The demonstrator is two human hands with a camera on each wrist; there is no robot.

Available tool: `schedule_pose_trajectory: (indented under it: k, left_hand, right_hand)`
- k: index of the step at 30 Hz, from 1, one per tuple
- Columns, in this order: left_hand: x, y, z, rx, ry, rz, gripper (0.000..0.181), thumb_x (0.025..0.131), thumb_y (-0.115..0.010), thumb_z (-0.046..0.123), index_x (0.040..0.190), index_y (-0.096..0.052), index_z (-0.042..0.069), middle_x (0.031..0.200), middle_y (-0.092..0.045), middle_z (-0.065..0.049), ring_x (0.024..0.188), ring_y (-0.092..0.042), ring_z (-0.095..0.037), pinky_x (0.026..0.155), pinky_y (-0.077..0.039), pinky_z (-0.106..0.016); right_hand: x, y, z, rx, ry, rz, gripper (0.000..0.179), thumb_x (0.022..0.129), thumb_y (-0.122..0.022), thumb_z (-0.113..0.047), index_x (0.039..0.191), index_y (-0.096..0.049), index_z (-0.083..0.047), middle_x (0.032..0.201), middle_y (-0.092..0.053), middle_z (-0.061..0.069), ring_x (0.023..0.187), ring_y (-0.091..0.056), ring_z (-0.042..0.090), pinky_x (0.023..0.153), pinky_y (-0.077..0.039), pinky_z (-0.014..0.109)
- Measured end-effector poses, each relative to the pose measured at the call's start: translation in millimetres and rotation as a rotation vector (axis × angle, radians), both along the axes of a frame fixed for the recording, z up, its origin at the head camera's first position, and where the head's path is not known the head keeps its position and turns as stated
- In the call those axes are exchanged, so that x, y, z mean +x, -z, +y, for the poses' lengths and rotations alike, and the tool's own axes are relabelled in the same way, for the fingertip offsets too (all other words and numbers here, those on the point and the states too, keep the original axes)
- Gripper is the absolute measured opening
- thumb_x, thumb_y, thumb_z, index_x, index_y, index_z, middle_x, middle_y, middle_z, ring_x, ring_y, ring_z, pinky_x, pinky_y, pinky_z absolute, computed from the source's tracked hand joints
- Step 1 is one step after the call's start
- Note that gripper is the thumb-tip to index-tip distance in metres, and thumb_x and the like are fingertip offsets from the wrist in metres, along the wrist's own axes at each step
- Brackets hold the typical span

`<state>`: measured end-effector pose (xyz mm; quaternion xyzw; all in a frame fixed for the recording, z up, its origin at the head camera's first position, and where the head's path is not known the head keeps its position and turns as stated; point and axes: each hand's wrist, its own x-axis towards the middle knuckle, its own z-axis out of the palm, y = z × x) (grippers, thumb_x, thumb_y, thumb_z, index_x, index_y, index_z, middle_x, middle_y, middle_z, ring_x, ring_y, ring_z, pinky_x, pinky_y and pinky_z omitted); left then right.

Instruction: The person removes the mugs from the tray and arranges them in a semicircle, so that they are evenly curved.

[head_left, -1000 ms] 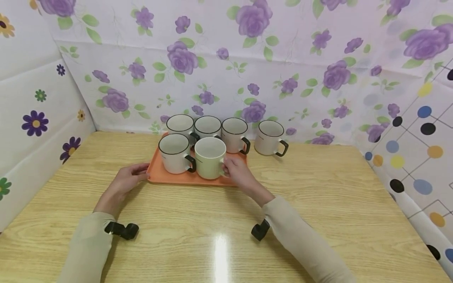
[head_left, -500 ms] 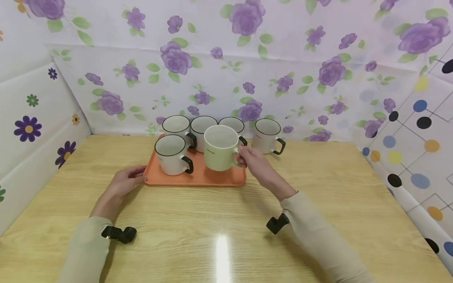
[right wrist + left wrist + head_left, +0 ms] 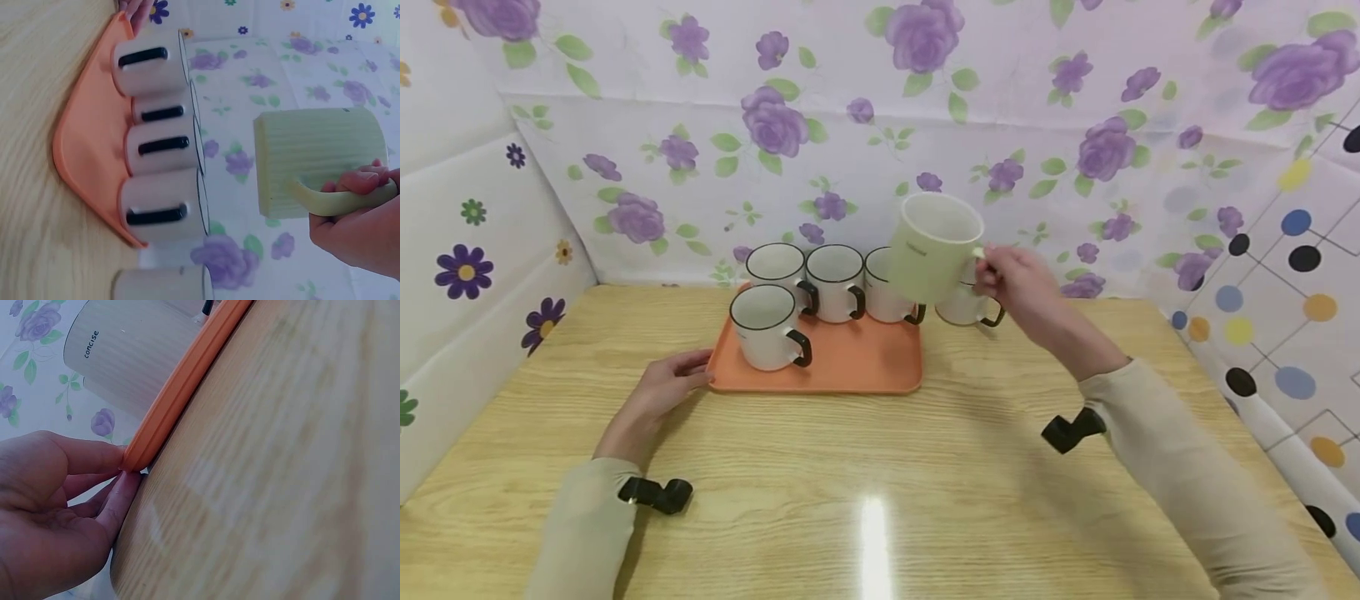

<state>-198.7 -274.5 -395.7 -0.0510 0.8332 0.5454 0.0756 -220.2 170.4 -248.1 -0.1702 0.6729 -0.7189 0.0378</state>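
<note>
"Right hand [image 3: 1017, 282] first: what has it got?"
"Its curled fingers grip a pale green mug [image 3: 928, 267] by the handle, tilted in the air near the right end of the orange tray [image 3: 865, 364]."
"And the left hand [image 3: 661, 388]?"
"At the tray's front left corner, pinching it between thumb and fingers, well apart from the green mug."
"What is that mug like?"
"Cylindrical, ribbed along its wall, with a smooth looped handle in the same green."
"What stands on the tray?"
"Four white mugs [image 3: 762, 335] with dark rims and angular black handles: three in a back row, one at the front left. One reads 'concise' in the left wrist view."
"Anything beside it?"
"A fifth white mug [image 3: 961, 311], right of the tray, partly hidden by the raised one. It stands on a pale, streaky-grained wooden table [image 3: 775, 483], before a creased sheet [image 3: 850, 50] printed with purple flowers."
</note>
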Motion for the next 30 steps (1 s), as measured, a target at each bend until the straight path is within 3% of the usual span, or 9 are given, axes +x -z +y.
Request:
schedule_pose_trajectory:
  k: [5,10,16,23,30]
  left_hand:
    - [-0.6,-0.2,-0.3,-0.001,0.009,-0.003,0.055,0.100,-0.053,0.010,0.147,-0.032,-0.006,0.142,-0.041,-0.029,0.129,-0.040,-0.034,0.083,-0.043,-0.014]
    - [-0.3,-1.6,-0.3,-0.009,0.015,-0.002,0.055,0.100,-0.052,0.011,0.148,-0.031,-0.006,0.142,-0.041,-0.029,0.129,-0.040,-0.034,0.088,-0.043,-0.019]
    - [0.1,-0.9,-0.6,-0.003,0.012,-0.009,0.055,0.100,-0.052,0.010,0.148,-0.031,-0.006,0.143,-0.040,-0.029,0.130,-0.040,-0.035,0.091,-0.043,-0.022]
    - [0.2,-0.4,-1.4,-0.001,0.012,0.000,0.055,0.100,-0.053,0.010,0.147,-0.031,-0.007,0.142,-0.040,-0.030,0.129,-0.040,-0.035,0.083,-0.044,-0.015]
    - [-0.8,0.8,-0.8,0.004,0.010,-0.001,0.055,0.100,-0.053,0.010,0.147,-0.031,-0.007,0.142,-0.040,-0.030,0.129,-0.040,-0.035,0.084,-0.044,-0.015]
  right_hand:
    - [-2.8,-13.4,25,-0.033,0.072,0.007,0.034,0.106,-0.038,-0.014,0.075,-0.048,-0.002,0.079,-0.043,0.003,0.074,-0.038,0.013,0.070,-0.041,0.024]
    - [-8.0,-13.3,50,-0.061,0.125,0.006,0.036,0.105,-0.040,-0.014,0.071,-0.045,-0.004,0.081,-0.043,0.005,0.075,-0.038,0.014,0.068,-0.041,0.025]
    - [-13.1,-4.4,78,-0.075,0.170,-0.019,0.027,0.104,-0.042,-0.017,0.083,-0.050,-0.002,0.081,-0.042,0.005,0.074,-0.037,0.015,0.066,-0.040,0.024]
    - [-20.7,10.0,104,-0.118,0.213,-0.042,0.025,0.104,-0.042,-0.015,0.087,-0.050,0.001,0.079,-0.045,0.004,0.071,-0.038,0.013,0.062,-0.038,0.023]
    - [-23.0,29.3,119,-0.038,0.275,-0.071,0.028,0.105,-0.038,-0.018,0.092,-0.045,0.005,0.080,-0.044,0.003,0.074,-0.040,0.012,0.065,-0.039,0.022]
